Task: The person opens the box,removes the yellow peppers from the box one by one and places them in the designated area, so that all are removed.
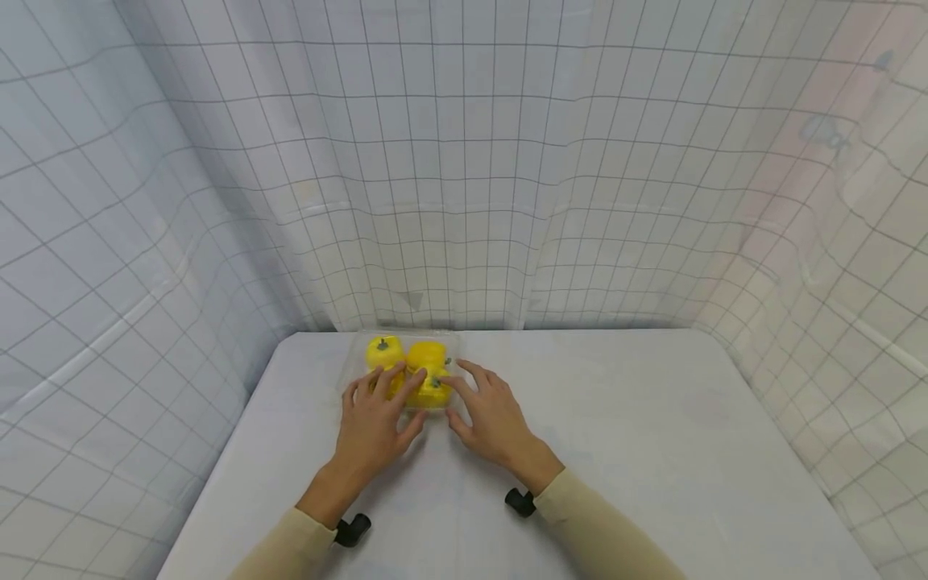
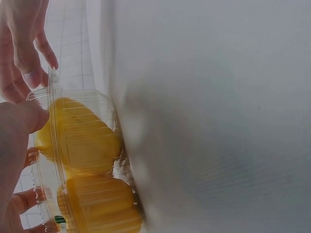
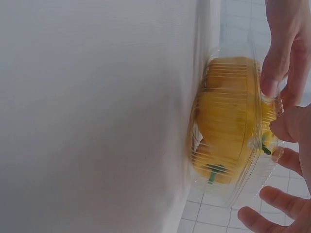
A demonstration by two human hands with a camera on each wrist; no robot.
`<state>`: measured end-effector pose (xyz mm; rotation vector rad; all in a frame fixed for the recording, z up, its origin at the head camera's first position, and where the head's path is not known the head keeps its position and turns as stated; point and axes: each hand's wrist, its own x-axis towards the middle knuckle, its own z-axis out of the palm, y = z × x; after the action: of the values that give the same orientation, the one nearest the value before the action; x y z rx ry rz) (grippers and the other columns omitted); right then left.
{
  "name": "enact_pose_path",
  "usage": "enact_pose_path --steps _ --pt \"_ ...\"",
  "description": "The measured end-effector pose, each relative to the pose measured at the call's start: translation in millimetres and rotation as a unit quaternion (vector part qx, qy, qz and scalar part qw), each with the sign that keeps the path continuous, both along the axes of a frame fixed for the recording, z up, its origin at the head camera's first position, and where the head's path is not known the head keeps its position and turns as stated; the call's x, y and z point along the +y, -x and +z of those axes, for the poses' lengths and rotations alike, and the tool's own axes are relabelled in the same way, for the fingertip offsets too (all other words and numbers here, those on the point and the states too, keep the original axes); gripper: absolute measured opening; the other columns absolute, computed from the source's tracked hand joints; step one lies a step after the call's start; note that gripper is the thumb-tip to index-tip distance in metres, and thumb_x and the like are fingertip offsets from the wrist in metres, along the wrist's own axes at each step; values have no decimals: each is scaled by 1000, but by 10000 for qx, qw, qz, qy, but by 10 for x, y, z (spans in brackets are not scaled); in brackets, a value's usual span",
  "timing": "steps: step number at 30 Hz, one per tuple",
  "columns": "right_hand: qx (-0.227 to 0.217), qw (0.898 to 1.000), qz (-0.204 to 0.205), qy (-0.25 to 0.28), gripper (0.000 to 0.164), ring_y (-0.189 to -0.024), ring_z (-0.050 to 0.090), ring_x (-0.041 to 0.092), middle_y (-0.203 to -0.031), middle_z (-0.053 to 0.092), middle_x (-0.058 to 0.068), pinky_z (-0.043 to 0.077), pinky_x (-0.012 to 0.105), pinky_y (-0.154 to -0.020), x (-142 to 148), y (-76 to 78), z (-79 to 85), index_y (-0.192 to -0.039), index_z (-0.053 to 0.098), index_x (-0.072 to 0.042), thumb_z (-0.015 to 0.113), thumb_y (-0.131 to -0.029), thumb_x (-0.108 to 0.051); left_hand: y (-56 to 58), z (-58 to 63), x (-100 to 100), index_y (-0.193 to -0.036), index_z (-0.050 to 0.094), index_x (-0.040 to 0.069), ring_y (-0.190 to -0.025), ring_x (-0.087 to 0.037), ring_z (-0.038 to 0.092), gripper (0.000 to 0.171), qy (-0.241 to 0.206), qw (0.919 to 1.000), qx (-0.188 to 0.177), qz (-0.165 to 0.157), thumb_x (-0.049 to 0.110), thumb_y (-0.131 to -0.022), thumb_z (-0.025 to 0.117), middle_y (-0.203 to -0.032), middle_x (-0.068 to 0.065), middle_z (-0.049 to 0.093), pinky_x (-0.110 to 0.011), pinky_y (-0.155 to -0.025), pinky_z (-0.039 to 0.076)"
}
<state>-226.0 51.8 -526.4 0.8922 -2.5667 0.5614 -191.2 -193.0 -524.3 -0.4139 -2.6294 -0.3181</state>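
Several yellow bell peppers [image 1: 428, 353] with green stems lie in a clear plastic clamshell box [image 1: 354, 362] toward the back left of the table. The lid lies over them. My left hand [image 1: 370, 427] spreads its fingers over the lid's left and middle part, its thumb at the front rim, as the left wrist view shows beside a pepper [image 2: 82, 141]. At the front right corner is my right hand [image 1: 496, 419], fingers slightly bent and apart. In the right wrist view its thumb [image 3: 289, 124] is right at the lid's edge.
A white cloth covers the table [image 1: 616, 435]. White curtains with a dark grid [image 1: 493, 161] hang behind it and along both sides. Black wrist mounts [image 1: 353, 530] stick out by both sleeves.
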Motion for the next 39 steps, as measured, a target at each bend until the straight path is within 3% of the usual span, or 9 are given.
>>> enact_pose_path --steps 5,11,17,24,27,32,39 --pt "3 10000 -55 -2 44 -141 72 45 -171 62 14 63 66 -115 49 -26 -5 -153 72 -24 81 -111 -33 -26 -16 23 -165 68 27 -149 -56 60 70 -65 9997 157 -148 41 -100 91 -167 -19 64 -82 -120 46" --pt "-90 9999 -123 -1 41 -141 72 46 -169 64 14 61 67 -119 97 -62 10 -151 73 -23 79 -111 -32 -68 -2 49 -165 68 26 -153 -54 58 69 -124 9995 69 -288 42 -102 90 -171 -18 61 -80 -121 46" --pt "-111 9997 -179 79 37 -140 72 46 -166 66 14 60 68 -119 162 -111 20 -146 75 -22 80 -111 -33 -123 -9 49 -164 67 15 -160 -54 53 70 -305 9989 -46 -360 35 -102 91 -171 -25 58 -78 -131 44" --pt "-241 9991 -232 260 37 -141 72 46 -165 67 15 59 69 -120 238 -151 22 -145 75 -21 81 -110 -32 -161 5 -47 -171 56 6 -175 -60 31 83 -604 9967 -531 79 36 -103 91 -183 -32 38 -78 -140 30" --pt "-228 9989 -298 284 35 -142 71 46 -164 67 15 59 68 -119 279 -155 34 -143 75 -20 81 -110 -31 -165 35 -106 -174 51 4 -175 -61 27 85 -837 9929 -795 299 38 -105 88 -187 -32 31 -78 -139 32" --pt "-120 9990 -363 233 33 -140 72 45 -162 68 15 61 66 -118 353 -201 28 -140 76 -20 81 -109 -31 -224 45 -166 -176 47 5 -167 -63 40 82 -1383 9833 -1135 324 35 -109 83 -186 -34 29 -80 -125 51" --pt "75 9987 -455 212 30 -136 75 42 -158 71 14 62 65 -116 488 -300 33 -132 77 -18 84 -106 -32 -286 46 -117 -171 57 9 -152 -63 57 69 -1761 9780 -1121 17 28 -110 83 -174 -38 47 -78 -117 57"
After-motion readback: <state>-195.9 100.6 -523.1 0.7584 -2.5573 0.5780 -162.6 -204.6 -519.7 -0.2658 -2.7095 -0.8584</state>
